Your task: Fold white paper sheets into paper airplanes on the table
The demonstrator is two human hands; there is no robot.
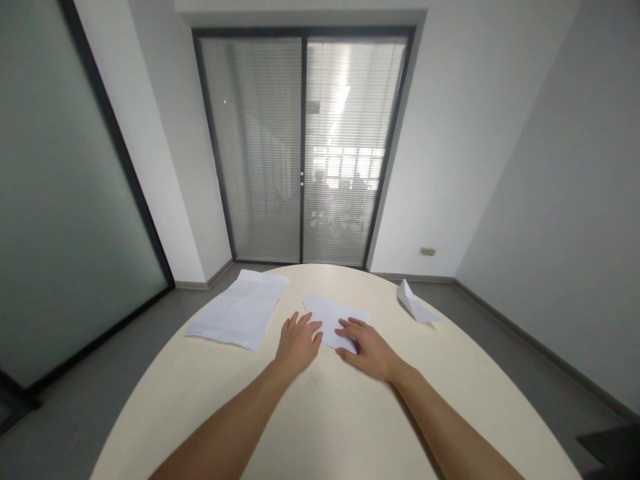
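Note:
A small white sheet of paper lies flat on the pale round table, in front of both hands. At its left edge is my left hand, fingers spread, the fingertips over or touching the paper. My right hand rests over the lower right part of the same sheet, its fingers stretched out and apart. Neither hand grips anything. Whether the fingertips press on the paper is hard to tell. The right hand covers part of the sheet.
Larger white sheets with crease lines lie at the table's left. A folded paper shape stands near the right edge. Beyond the table are a glass door with blinds and a wall socket. Something dark shows at lower right.

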